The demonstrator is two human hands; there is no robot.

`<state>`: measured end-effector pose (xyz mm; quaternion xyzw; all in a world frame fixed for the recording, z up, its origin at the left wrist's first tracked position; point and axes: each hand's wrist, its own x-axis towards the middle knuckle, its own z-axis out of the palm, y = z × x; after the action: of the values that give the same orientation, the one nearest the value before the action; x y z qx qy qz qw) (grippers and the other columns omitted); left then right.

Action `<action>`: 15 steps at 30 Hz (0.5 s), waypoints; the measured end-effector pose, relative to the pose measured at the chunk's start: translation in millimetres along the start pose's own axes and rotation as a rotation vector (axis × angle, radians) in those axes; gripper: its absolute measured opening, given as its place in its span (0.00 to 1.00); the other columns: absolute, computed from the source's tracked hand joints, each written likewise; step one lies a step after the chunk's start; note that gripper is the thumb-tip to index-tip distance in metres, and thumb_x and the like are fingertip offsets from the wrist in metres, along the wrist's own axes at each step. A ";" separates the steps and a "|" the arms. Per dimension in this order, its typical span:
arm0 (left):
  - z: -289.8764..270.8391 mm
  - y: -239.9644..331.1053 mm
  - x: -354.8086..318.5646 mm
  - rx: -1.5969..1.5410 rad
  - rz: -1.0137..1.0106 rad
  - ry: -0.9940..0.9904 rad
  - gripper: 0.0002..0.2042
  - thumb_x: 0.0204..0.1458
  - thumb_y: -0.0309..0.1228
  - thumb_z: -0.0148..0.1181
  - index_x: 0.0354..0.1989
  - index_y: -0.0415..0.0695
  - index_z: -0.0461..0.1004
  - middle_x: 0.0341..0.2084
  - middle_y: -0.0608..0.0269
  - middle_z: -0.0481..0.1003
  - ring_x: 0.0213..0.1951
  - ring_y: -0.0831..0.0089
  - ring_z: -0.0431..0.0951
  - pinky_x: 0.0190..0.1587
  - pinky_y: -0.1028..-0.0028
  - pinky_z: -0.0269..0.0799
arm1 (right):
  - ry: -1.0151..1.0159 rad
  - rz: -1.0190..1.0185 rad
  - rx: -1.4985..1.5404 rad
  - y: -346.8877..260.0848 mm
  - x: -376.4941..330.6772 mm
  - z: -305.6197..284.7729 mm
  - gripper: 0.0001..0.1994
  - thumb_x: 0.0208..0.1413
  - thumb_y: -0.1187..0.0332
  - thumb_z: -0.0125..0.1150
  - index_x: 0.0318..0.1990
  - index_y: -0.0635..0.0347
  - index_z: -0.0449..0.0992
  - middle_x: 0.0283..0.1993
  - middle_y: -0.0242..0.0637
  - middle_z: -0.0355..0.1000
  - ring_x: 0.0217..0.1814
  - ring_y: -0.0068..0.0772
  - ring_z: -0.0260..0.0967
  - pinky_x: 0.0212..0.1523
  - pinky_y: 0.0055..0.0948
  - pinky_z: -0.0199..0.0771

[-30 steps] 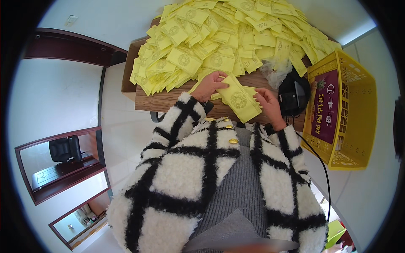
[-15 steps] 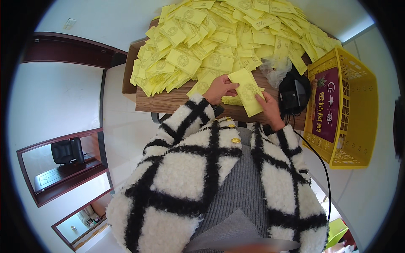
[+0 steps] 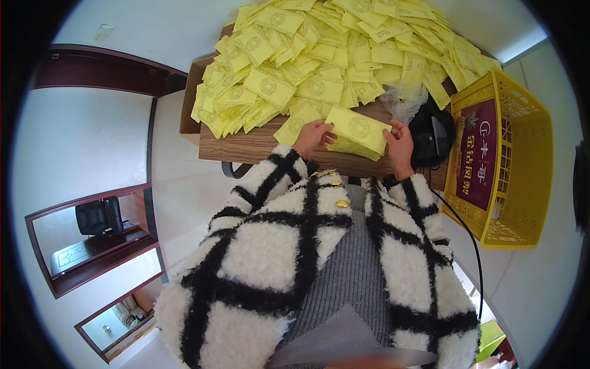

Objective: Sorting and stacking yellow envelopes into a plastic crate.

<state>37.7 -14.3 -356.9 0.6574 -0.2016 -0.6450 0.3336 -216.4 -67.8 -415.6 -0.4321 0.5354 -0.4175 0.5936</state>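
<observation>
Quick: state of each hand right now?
Left hand: closed, holding the left end of a yellow packet.
Right hand: closed, holding its right end.

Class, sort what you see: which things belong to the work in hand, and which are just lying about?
In the work:
- yellow packet
- left hand
- right hand
- packet pile
- table

Seemingly lying about:
- plastic bag
- yellow crate
- black chair

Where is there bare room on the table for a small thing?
Front left: bare wood on the table, between the packet pile, the front edge and the left sleeve. Crowded: behind, where the pile spreads; between left hand and right hand, with yellow packets; at right, with a plastic bag and a black object.
</observation>
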 end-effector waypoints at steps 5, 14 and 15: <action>-20.1 -36.9 19.5 0.405 -0.042 -0.075 0.12 0.54 0.39 0.57 0.30 0.42 0.73 0.24 0.62 0.77 0.25 0.75 0.76 0.29 0.77 0.70 | 0.064 -0.034 -0.210 24.5 7.0 -0.5 0.20 0.48 0.76 0.64 0.50 0.63 0.69 0.33 0.32 0.72 0.33 0.21 0.68 0.34 0.22 0.69; 7.2 26.7 7.0 1.237 0.678 0.166 0.22 0.43 0.45 0.66 0.39 0.41 0.73 0.37 0.53 0.73 0.40 0.59 0.73 0.45 0.66 0.69 | 0.024 -0.058 -0.210 18.7 2.8 -0.6 0.22 0.46 0.76 0.65 0.51 0.63 0.69 0.32 0.31 0.72 0.31 0.20 0.66 0.33 0.21 0.69; 12.3 33.5 14.3 1.276 0.716 0.045 0.24 0.42 0.46 0.67 0.43 0.41 0.72 0.43 0.53 0.72 0.44 0.60 0.72 0.47 0.66 0.68 | 0.021 -0.056 -0.205 18.1 2.5 -0.5 0.22 0.46 0.76 0.65 0.51 0.63 0.69 0.32 0.31 0.71 0.31 0.20 0.67 0.33 0.21 0.69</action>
<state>32.4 -49.8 -343.1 0.6307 -0.7336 -0.2401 0.0802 -216.1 -65.2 -433.7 -0.5008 0.5692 -0.3815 0.5288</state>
